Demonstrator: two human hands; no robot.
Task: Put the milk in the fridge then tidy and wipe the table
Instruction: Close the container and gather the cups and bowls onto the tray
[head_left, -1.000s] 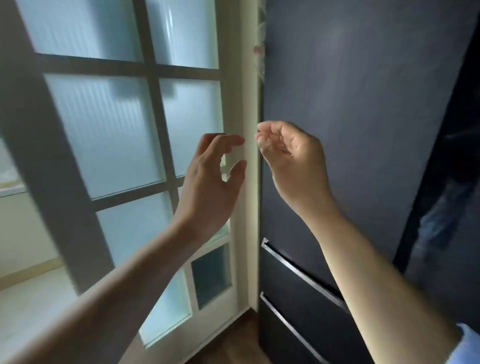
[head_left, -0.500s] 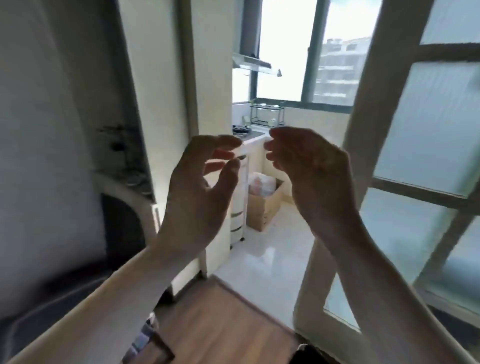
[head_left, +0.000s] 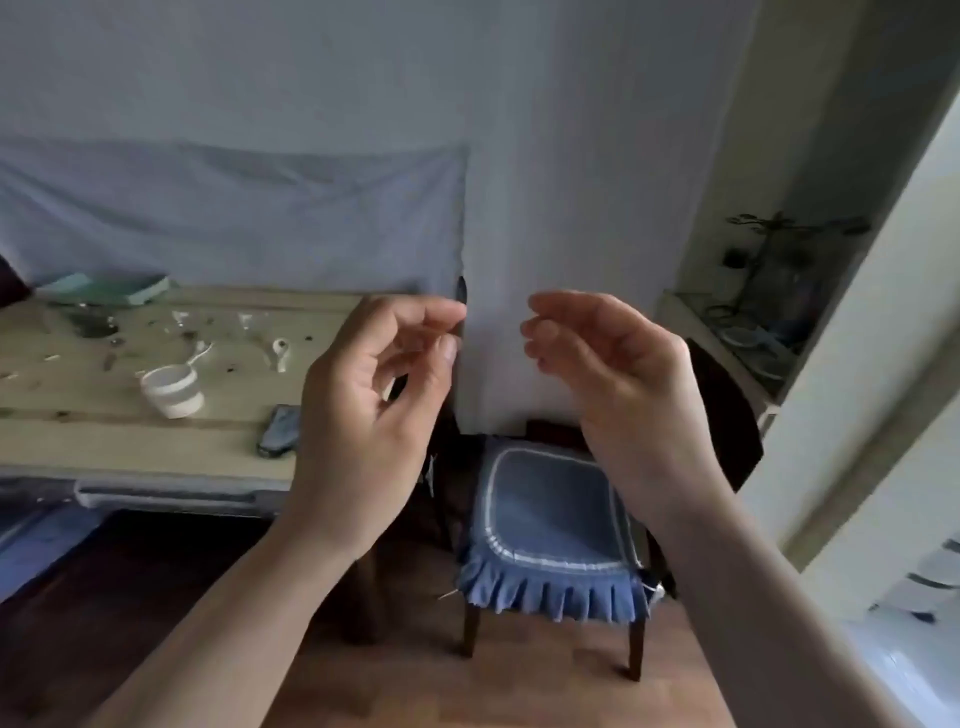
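Head view: left hand (head_left: 363, 415) and right hand (head_left: 623, 395) are raised side by side, a gap between them, fingers loosely curled, both released and holding nothing. Below the right hand stands a dark wooden chair (head_left: 550, 519) with a blue frilled cushion, on a wood floor (head_left: 467, 691). Left of the left hand is the pale wooden table (head_left: 78, 431), strewn with small bits. On it sit a white striped cup (head_left: 171, 389) with a white handle poking out, a white spoon (head_left: 280, 351), and a dark flat object (head_left: 280, 428) near the table's edge. A blue cloth (head_left: 234, 208) hangs on the wall behind the table.
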